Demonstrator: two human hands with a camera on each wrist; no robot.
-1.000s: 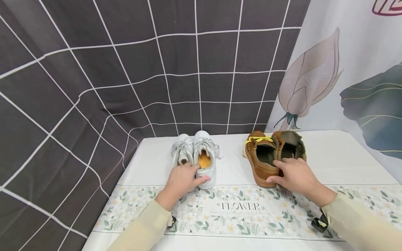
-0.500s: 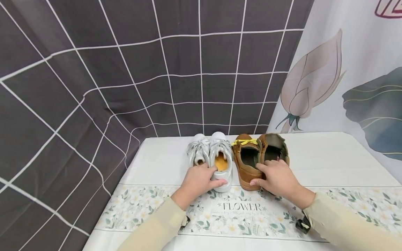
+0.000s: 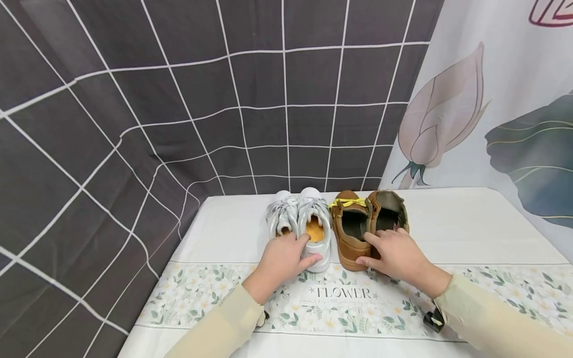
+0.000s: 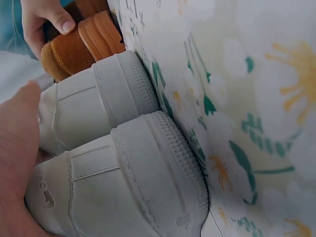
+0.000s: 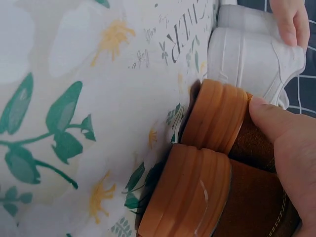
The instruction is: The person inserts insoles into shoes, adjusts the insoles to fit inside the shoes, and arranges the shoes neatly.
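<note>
Two white sneakers stand side by side, the left one (image 3: 283,214) and the right one (image 3: 323,248). My left hand (image 3: 281,258) grips the pair at the heels, its thumb across the back of the right sneaker. Close on their right is a pair of brown shoes; the left brown shoe (image 3: 351,252) has yellow laces, and the right one (image 3: 394,200) shows an upright olive tongue. My right hand (image 3: 398,254) holds this pair by the heels. The wrist views show white heels (image 4: 148,163) and tan rubber soles (image 5: 187,192) on the cloth. Some fingertips are hidden inside the shoes.
A white tablecloth (image 3: 470,228) with a floral band and the word FLOWER covers the table. Behind and to the left hangs a dark grid-patterned curtain (image 3: 309,124). At the right is a pale curtain (image 3: 506,74) with a flower print.
Over the first half second, the white sneakers slid right and the brown shoes slid left, each with the hand holding it, narrowing the gap between pairs. Since then both pairs have stayed nearly still.
</note>
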